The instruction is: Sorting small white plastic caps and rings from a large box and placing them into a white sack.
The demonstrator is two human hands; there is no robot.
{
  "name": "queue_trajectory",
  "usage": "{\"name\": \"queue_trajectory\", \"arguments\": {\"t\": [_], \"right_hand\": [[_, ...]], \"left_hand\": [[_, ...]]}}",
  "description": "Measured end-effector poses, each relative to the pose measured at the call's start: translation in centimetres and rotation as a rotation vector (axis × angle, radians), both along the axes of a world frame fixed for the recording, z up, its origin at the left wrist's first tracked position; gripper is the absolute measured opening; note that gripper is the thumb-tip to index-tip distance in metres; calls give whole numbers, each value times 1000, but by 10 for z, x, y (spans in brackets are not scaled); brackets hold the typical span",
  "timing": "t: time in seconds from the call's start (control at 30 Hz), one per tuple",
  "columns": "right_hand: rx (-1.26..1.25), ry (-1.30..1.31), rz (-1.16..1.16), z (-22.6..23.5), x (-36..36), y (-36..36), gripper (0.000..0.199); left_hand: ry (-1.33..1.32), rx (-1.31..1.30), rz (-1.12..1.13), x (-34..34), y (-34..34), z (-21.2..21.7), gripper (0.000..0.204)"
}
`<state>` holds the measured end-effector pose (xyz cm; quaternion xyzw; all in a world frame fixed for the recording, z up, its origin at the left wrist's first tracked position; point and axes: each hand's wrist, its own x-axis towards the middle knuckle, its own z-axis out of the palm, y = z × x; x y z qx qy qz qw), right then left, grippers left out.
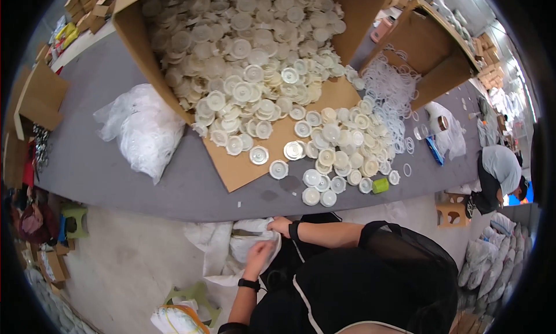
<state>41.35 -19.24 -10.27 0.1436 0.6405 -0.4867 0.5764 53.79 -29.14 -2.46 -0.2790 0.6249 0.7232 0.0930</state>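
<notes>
Below the table's front edge, a white sack (pixel 238 248) hangs in folds in front of my body, its mouth partly spread. My right hand (pixel 280 225) is closed on the sack's rim. My left hand (pixel 260 257) is just over the sack's mouth with its fingers curled together; what they hold, if anything, is hidden. On the table above are many round translucent plastic lids (pixel 331 132), some loose near the front edge. More of these lids spill from a big tipped cardboard box (pixel 128 33).
A second tipped carton (pixel 446 73) pours out thin clear rings (pixel 389 82). A clear plastic bag (pixel 147 128) lies left on the grey table (pixel 81 154). A green stool (pixel 200 299) stands below left. Another person (pixel 499 174) bends over at the right, near stacked sacks (pixel 492 258).
</notes>
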Motion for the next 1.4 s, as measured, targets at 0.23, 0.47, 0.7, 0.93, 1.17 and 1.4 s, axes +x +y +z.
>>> {"name": "queue_trajectory", "arguments": {"t": [0.23, 0.47, 0.7, 0.93, 1.17, 1.4], "right_hand": [[-125, -698, -319, 31, 34, -2, 30], [-58, -612, -301, 22, -1, 62, 38], [-96, -645, -59, 70, -24, 92, 33], [-61, -172, 278, 62, -73, 136, 17], [-34, 137, 499, 89, -91, 131, 35], [97, 226, 513, 65, -75, 154, 35]], "left_hand": [[-776, -482, -157, 198, -35, -140, 73], [-922, -1169, 400, 159, -13, -92, 87], [-767, -675, 544, 189, -38, -143, 52], [-129, 367, 1080, 106, -19, -105, 31], [-726, -589, -83, 88, -58, -32, 36], [-198, 449, 930, 78, -85, -44, 37]]}}
